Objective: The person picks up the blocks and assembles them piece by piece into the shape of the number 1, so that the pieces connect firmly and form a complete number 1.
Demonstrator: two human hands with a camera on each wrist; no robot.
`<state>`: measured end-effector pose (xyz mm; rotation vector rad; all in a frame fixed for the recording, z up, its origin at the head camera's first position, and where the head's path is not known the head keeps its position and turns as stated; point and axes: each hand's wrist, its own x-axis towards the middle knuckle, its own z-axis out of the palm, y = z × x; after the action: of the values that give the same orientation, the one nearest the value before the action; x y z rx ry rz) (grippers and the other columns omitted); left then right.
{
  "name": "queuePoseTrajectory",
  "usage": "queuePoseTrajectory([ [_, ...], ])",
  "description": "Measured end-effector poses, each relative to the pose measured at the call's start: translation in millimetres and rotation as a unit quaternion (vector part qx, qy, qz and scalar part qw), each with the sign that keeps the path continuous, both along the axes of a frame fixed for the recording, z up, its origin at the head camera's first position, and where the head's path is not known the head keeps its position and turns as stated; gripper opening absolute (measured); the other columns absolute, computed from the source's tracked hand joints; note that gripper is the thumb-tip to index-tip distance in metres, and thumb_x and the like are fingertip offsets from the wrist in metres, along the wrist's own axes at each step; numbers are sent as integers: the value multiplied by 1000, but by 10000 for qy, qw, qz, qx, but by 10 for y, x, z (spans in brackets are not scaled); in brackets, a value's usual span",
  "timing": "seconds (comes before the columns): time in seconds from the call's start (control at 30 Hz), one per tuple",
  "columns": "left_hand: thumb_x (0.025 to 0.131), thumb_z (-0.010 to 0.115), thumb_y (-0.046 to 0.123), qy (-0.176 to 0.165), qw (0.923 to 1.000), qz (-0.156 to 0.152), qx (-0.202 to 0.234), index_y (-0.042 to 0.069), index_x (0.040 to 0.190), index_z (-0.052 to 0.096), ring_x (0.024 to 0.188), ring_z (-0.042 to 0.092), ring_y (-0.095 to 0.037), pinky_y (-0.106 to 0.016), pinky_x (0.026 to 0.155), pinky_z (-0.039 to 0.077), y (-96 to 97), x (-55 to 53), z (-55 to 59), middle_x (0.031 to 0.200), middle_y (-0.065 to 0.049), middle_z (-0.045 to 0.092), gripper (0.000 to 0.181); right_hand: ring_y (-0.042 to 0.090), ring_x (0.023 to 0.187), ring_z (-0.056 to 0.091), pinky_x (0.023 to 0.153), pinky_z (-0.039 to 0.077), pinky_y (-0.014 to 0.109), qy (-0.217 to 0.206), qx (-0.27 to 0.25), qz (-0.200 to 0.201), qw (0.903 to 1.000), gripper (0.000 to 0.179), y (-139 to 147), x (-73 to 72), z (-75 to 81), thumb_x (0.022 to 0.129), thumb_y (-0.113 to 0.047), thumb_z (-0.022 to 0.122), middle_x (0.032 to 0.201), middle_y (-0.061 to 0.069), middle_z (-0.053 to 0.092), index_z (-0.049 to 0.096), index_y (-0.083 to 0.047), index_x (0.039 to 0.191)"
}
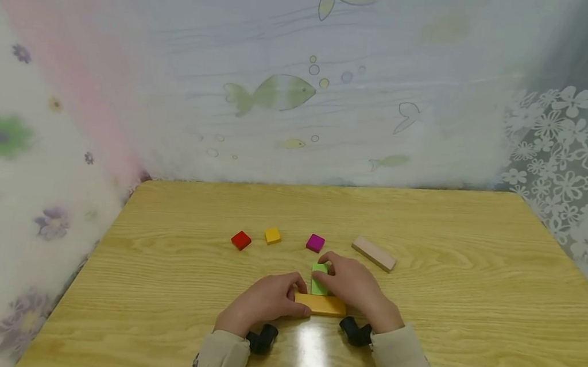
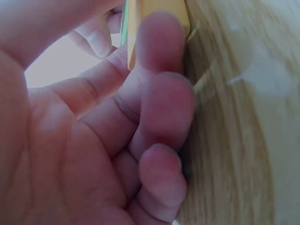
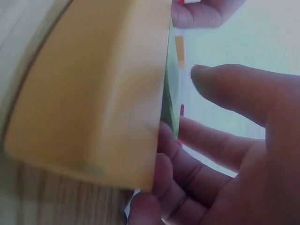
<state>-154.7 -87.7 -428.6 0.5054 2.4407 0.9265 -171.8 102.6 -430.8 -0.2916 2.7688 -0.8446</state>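
Note:
An orange block point(image 1: 323, 305) lies lengthwise across the table in front of the person. My left hand point(image 1: 270, 297) grips its left end, thumb on the near side and fingers behind. In the left wrist view, bent fingertips point(image 2: 161, 42) rest right at the orange block. A green block point(image 1: 319, 286) extends away from the orange block's far side. Over it is my right hand point(image 1: 353, 283). In the right wrist view, its thumb point(image 3: 220, 86) stands apart from the green block, while other fingers are right at the block's side.
Beyond the hands, a red block point(image 1: 241, 240), a small yellow block point(image 1: 272, 236) and a purple block point(image 1: 316, 243) lie in a loose row. A long plain wooden block point(image 1: 373, 254) lies at an angle to their right. Patterned curtains point(image 1: 191, 112) close off the table's back and sides.

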Motion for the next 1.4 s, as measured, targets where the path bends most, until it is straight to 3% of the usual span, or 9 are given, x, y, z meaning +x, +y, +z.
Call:
queuePoseTrajectory([
  [0.3,73,70,43,-38,10000,3,71,23,91,56,58,46,-11,-26,53,36,8,-6,-10,67,2,51,30,11,63,47,59,39,29,311,-467,-135,9983,28,144,-32,52,88,-35,55,75,-6,53,59,-18,109],
  [0.7,72,71,42,-65,9999,77,122,23,91,57,58,45,-11,-26,53,36,-10,0,0,67,3,51,30,14,80,52,71,43,35,1098,-419,-448,9921,27,403,-118,106,90,-31,53,89,-3,58,62,-15,109],
  [0.97,73,71,40,-3,9999,-6,158,22,93,57,58,45,-11,-25,54,36,-7,0,0,67,3,51,31,23,91,54,78,42,42,1259,-424,-778,9881,32,550,-130,95,90,-31,52,105,8,54,60,-10,113],
  [1.2,73,71,39,31,9998,-28,172,21,93,57,58,45,-10,-25,55,37,-6,4,4,67,3,51,30,37,115,35,89,31,54,1222,-277,-1007,9870,41,668,-119,85,91,-32,50,127,18,38,51,-11,126],
  [1.4,73,71,39,39,9998,-26,183,21,92,57,58,45,-10,-25,54,36,-10,2,-3,66,3,51,30,40,115,34,88,30,56,1073,-194,-998,9890,44,717,-125,66,91,-31,49,128,21,36,48,-9,128],
])
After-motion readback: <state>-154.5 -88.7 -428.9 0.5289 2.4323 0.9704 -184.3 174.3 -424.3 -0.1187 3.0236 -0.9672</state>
